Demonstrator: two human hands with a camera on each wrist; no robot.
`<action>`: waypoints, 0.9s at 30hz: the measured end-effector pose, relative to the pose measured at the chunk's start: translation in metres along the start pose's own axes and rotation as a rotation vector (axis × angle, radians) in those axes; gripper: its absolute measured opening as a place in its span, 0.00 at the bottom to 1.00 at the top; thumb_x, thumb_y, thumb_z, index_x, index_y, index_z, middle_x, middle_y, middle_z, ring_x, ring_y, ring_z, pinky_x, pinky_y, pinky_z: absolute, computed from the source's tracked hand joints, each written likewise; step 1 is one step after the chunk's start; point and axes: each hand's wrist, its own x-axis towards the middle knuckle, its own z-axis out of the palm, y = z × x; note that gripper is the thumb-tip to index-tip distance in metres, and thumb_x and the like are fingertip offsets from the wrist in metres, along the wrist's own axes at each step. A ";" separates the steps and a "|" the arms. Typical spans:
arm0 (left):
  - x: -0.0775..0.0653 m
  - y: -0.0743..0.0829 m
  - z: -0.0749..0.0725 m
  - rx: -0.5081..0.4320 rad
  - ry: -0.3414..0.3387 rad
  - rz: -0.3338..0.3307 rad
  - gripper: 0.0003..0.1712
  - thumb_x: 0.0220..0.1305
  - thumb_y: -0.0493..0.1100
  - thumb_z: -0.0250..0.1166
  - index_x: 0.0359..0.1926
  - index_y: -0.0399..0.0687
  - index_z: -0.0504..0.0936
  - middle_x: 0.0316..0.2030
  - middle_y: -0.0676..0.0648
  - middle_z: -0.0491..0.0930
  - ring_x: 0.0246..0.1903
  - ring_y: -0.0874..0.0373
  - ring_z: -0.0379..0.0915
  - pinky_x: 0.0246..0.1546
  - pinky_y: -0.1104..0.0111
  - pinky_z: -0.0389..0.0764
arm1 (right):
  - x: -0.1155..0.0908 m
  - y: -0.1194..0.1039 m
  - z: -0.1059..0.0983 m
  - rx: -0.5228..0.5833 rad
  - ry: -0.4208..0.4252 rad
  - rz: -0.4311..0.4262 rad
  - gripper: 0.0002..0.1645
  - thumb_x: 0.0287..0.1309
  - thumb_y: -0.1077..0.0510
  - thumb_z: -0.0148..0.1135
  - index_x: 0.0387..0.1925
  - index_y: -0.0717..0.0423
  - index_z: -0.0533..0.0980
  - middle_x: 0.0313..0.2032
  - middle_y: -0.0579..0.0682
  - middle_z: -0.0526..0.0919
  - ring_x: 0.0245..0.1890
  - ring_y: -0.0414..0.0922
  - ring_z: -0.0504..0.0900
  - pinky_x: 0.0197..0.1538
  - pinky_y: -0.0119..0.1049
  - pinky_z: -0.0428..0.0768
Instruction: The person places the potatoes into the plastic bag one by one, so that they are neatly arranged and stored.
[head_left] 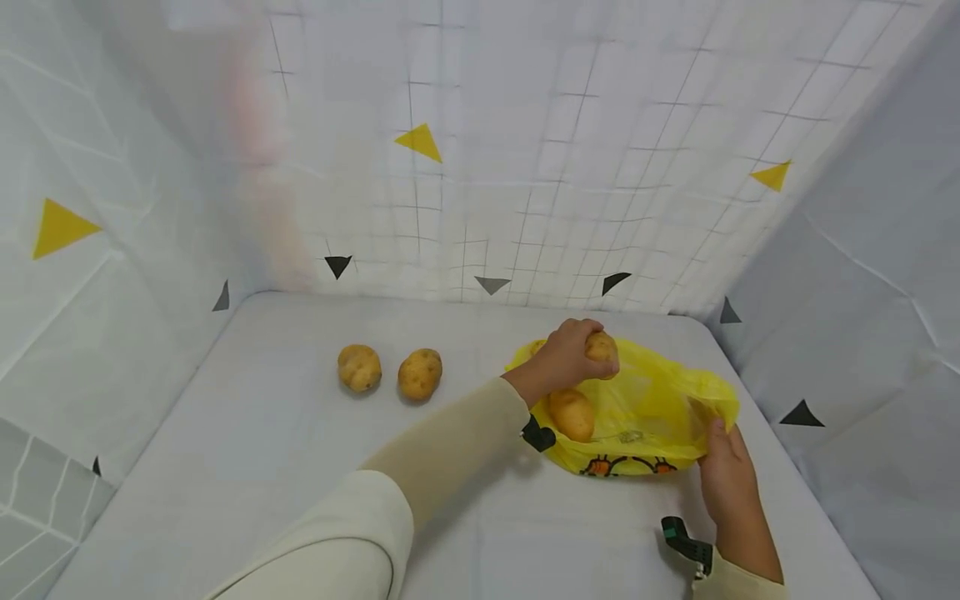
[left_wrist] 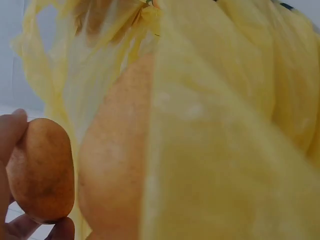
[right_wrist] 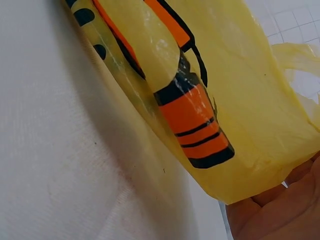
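Note:
My left hand [head_left: 564, 360] grips a potato [head_left: 602, 354] above the mouth of a yellow plastic bag [head_left: 660, 400]. In the left wrist view, fingers and thumb are round this potato [left_wrist: 41, 170], beside the bag's thin wall. A larger potato [head_left: 572, 415] sits inside the bag, below the left wrist. At the bag's right end, my right hand [head_left: 727, 475] pinches its edge and keeps the mouth spread. The right wrist view shows the bag's side with an orange and black print [right_wrist: 192, 122], the right hand's fingers at its lower corner.
Two more potatoes, one at the left [head_left: 359, 368] and one nearer the bag [head_left: 420, 374], lie on the white-covered table [head_left: 285, 483]. Pale sheets with yellow and dark triangles enclose the table at the back and both sides. Small dark devices sit at both wrists.

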 end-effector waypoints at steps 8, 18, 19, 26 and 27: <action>0.004 -0.005 0.008 0.093 0.014 -0.036 0.44 0.64 0.65 0.72 0.76 0.64 0.67 0.73 0.51 0.65 0.59 0.54 0.68 0.49 0.65 0.79 | 0.000 0.001 -0.001 -0.008 0.010 -0.004 0.48 0.70 0.19 0.22 0.84 0.27 0.34 0.85 0.45 0.36 0.84 0.57 0.41 0.78 0.68 0.49; 0.006 -0.011 0.013 0.236 -0.016 -0.011 0.44 0.63 0.67 0.72 0.76 0.66 0.68 0.73 0.51 0.66 0.63 0.52 0.68 0.54 0.64 0.78 | 0.000 0.000 0.000 0.057 0.064 0.050 0.47 0.70 0.19 0.21 0.84 0.27 0.34 0.85 0.41 0.35 0.84 0.53 0.40 0.79 0.62 0.48; 0.006 -0.011 0.013 0.243 -0.023 -0.002 0.44 0.63 0.67 0.72 0.76 0.66 0.68 0.73 0.51 0.66 0.63 0.52 0.68 0.53 0.65 0.78 | 0.001 -0.001 0.000 0.068 0.072 0.065 0.47 0.69 0.19 0.21 0.83 0.26 0.35 0.85 0.41 0.36 0.84 0.52 0.40 0.80 0.62 0.48; 0.003 -0.013 0.009 0.262 -0.064 0.041 0.43 0.64 0.67 0.71 0.76 0.68 0.67 0.73 0.52 0.66 0.63 0.53 0.67 0.51 0.66 0.77 | 0.005 -0.007 0.002 0.166 0.125 0.125 0.50 0.67 0.18 0.23 0.83 0.26 0.34 0.85 0.38 0.36 0.84 0.49 0.41 0.81 0.57 0.47; 0.003 -0.013 0.008 0.268 -0.071 0.046 0.43 0.64 0.68 0.71 0.76 0.68 0.67 0.73 0.53 0.66 0.63 0.53 0.67 0.51 0.66 0.76 | 0.005 -0.008 0.002 0.184 0.135 0.131 0.49 0.67 0.18 0.23 0.83 0.26 0.34 0.85 0.37 0.37 0.84 0.48 0.41 0.81 0.56 0.47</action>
